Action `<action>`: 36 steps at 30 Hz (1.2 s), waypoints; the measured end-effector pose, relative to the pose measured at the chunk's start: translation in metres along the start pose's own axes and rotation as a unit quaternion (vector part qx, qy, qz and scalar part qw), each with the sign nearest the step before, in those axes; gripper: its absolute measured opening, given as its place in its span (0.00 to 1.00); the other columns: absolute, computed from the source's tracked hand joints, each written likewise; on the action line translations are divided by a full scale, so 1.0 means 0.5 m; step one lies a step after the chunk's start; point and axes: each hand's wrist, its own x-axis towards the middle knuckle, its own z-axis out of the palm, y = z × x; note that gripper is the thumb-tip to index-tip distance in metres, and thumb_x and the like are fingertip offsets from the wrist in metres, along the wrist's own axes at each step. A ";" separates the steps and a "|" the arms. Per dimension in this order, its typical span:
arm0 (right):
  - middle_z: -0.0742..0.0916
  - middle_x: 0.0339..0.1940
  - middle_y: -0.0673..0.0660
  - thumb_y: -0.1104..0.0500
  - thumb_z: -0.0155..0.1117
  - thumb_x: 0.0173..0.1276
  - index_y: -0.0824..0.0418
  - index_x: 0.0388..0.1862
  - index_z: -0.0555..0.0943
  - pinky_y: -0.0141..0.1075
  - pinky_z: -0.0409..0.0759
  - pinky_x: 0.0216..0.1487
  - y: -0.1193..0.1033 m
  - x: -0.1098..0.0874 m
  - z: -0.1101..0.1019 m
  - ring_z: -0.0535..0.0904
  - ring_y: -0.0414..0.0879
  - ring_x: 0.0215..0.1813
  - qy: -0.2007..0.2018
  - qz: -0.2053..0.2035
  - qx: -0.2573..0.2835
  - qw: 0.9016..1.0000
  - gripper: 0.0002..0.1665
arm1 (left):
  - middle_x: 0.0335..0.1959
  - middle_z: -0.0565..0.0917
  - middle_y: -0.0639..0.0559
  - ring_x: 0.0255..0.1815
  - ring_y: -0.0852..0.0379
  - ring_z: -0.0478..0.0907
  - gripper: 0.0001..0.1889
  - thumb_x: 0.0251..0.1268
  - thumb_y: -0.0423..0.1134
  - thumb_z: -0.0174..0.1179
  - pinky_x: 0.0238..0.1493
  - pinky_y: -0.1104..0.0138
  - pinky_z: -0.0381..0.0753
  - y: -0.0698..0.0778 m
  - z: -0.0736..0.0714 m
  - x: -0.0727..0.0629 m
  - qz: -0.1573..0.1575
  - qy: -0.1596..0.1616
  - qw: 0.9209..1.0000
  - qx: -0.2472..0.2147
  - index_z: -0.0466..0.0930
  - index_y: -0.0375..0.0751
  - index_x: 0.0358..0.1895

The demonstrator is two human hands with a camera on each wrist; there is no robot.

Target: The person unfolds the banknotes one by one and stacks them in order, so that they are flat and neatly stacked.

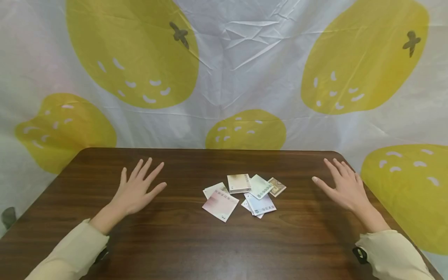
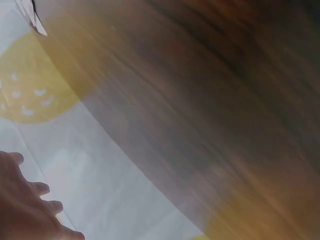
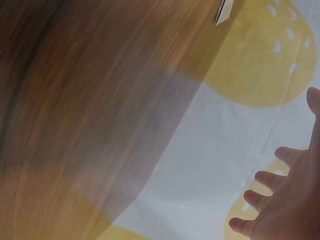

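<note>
A loose cluster of paper banknotes lies mid-table in the head view. A tan stack (image 1: pixel 238 183) is at its back. A pink note (image 1: pixel 220 205) lies at the front left, overlapping a pale note (image 1: pixel 213 189). To the right are a greenish note (image 1: pixel 260 186), pale blue notes (image 1: pixel 261 204) and a small brown piece (image 1: pixel 278 187). My left hand (image 1: pixel 137 193) is spread left of the notes, and my right hand (image 1: pixel 344 189) is spread on their other side. Both hold nothing. The wrist views show the fingers extended, with only note edges at the top.
The dark brown wooden table (image 1: pixel 182 249) has rounded far corners. Right behind it hangs a white curtain (image 1: pixel 224 77) printed with large yellow fruit. Light sleeves (image 1: pixel 70 249) cover both forearms, with a dark wrist device (image 1: pixel 360 254) at the right cuff. A dark object (image 1: pixel 8 217) shows at far left.
</note>
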 end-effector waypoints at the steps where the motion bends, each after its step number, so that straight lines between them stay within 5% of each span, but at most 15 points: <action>1: 0.59 0.63 0.70 0.39 0.51 0.61 0.58 0.68 0.53 0.65 0.43 0.51 -0.006 0.003 0.002 0.46 0.65 0.65 0.003 -0.004 0.003 1.000 0.43 | 0.69 0.42 0.43 0.67 0.45 0.33 0.34 0.62 0.63 0.37 0.53 0.38 0.28 0.005 0.000 0.002 0.002 0.001 1.000 0.000 0.43 0.56 0.69; 36: 0.62 0.64 0.65 0.40 0.54 0.59 0.58 0.66 0.59 0.61 0.46 0.55 -0.144 0.039 0.095 0.50 0.61 0.65 -0.041 -0.096 0.001 0.995 0.40 | 0.69 0.46 0.47 0.67 0.47 0.36 0.33 0.60 0.66 0.33 0.55 0.40 0.34 0.103 0.055 0.032 0.083 -0.026 0.996 0.031 0.48 0.60 0.68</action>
